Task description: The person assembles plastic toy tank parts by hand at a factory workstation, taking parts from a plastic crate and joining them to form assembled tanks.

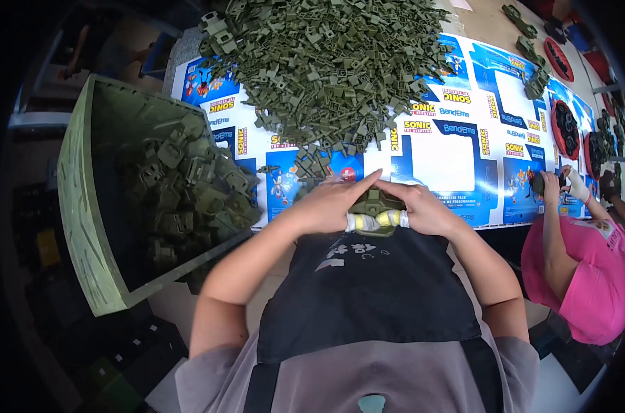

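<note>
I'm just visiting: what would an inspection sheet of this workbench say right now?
Surface: table covered with blue and white printed card sheets.
Job's things: olive green plastic part held at the table edge.
Clutter: big heap of small olive parts; green bin of assembled pieces on the left.
Hands: left hand and right hand both closed on the part, thumbs taped.
Cables: nothing seen.
Surroundings: co-worker in pink at right; red and black round pieces beyond.
</note>
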